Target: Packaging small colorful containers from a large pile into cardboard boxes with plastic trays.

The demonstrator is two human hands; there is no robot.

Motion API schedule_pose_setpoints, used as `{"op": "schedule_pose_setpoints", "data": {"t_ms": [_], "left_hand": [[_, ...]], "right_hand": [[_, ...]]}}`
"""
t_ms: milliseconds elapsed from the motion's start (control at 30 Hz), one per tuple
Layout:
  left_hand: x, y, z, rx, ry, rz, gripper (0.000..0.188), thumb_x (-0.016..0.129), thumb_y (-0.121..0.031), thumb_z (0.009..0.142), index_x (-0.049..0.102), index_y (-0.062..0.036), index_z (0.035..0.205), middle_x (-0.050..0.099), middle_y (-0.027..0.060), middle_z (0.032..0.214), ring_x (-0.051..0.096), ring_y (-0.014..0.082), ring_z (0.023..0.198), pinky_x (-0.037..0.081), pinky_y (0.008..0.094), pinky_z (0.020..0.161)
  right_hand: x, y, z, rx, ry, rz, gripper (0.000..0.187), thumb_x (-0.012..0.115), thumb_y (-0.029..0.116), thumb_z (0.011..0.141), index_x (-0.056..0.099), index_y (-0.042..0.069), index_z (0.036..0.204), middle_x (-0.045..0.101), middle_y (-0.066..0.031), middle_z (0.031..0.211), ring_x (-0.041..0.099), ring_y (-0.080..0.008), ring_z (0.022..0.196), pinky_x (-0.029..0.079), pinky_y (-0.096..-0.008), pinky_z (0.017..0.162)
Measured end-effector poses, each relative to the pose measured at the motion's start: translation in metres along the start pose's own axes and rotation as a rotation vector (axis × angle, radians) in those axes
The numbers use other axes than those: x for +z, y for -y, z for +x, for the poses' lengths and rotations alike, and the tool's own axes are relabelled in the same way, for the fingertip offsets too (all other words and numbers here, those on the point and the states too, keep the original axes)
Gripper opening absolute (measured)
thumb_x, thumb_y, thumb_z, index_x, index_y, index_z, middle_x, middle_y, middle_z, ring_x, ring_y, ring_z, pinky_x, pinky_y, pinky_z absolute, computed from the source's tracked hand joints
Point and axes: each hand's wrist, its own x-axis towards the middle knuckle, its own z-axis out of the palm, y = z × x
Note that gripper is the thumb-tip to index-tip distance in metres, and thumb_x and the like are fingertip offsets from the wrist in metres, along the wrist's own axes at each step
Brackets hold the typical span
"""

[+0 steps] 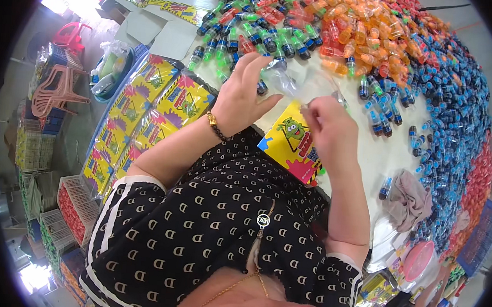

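A yellow printed box (292, 142) with a green cartoon figure on its front sits close to the person's body, at the near edge of the white surface (401, 154). It is tilted, its printed face turned up toward the camera.

The right hand (333, 125) is at the box's upper right edge, fingers curled inward and thumb beside the printed face. Its grip is drawn together but blurred, and I cannot tell whether it is clamped on the box, on film, or on something else. The box lies just below and to the left of this hand, partly covered by it.

The left hand (239, 91), a beaded bracelet (218, 127) at its wrist, is up and to the left of the box, apart from it. Its grip is apart, thumb spread well away from the fingers, and a small dark bottle (262, 88) shows in the gap. A blurred piece of clear film (282, 81) is just beside these fingers, between the two hands; contact with either is unclear.

Beyond the hands, green-capped bottles (224, 45) are scattered near a heap of orange bottles (371, 34). Blue-capped bottles (457, 116) spread along the right, near a crumpled grey cloth (407, 200). Film-wrapped yellow packs (141, 110) stand in rows at the left.
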Motion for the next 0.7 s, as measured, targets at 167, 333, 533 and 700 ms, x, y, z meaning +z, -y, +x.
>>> {"op": "schedule_pose_setpoints", "data": {"t_ms": [167, 333, 533, 700], "left_hand": [[-0.001, 0.005, 0.008, 0.160, 0.319, 0.024, 0.022, 0.062, -0.001, 0.078, 0.062, -0.0027, 0.100, 0.062, 0.0139, 0.101, 0.063, 0.0268, 0.086, 0.052, 0.0344, 0.074], [-0.003, 0.002, 0.016, 0.119, 0.385, -0.171, 0.028, 0.052, 0.006, 0.076, 0.062, -0.0019, 0.100, 0.064, 0.0140, 0.102, 0.064, 0.0267, 0.087, 0.052, 0.0315, 0.073], [0.000, -0.002, 0.048, 0.267, 0.193, -0.121, 0.027, 0.047, 0.007, 0.080, 0.061, -0.0013, 0.102, 0.064, 0.0112, 0.106, 0.064, 0.0152, 0.090, 0.049, 0.0246, 0.069], [0.045, 0.016, 0.019, -0.087, -0.098, -0.685, 0.017, 0.054, -0.002, 0.089, 0.057, -0.0016, 0.106, 0.063, 0.0115, 0.106, 0.062, 0.0191, 0.095, 0.051, 0.0322, 0.082]], "right_hand": [[0.004, 0.012, -0.002, -0.185, -0.008, -0.119, 0.017, 0.071, 0.009, 0.079, 0.056, 0.008, 0.088, 0.063, -0.0071, 0.088, 0.061, -0.0276, 0.078, 0.050, -0.0368, 0.067], [-0.010, -0.030, 0.009, -0.095, -0.152, -0.404, 0.012, 0.064, 0.015, 0.084, 0.061, 0.008, 0.094, 0.062, -0.0092, 0.092, 0.060, -0.0301, 0.086, 0.048, -0.0401, 0.073], [-0.061, -0.105, 0.015, 0.230, -0.352, -0.533, 0.027, 0.049, 0.029, 0.097, 0.062, 0.005, 0.098, 0.066, -0.0138, 0.097, 0.062, -0.0294, 0.082, 0.049, -0.0381, 0.071], [-0.059, -0.064, -0.037, 0.377, -0.655, 0.728, 0.038, 0.046, 0.032, 0.099, 0.059, -0.001, 0.112, 0.065, -0.0163, 0.111, 0.063, -0.0251, 0.097, 0.050, -0.0320, 0.078]]}}
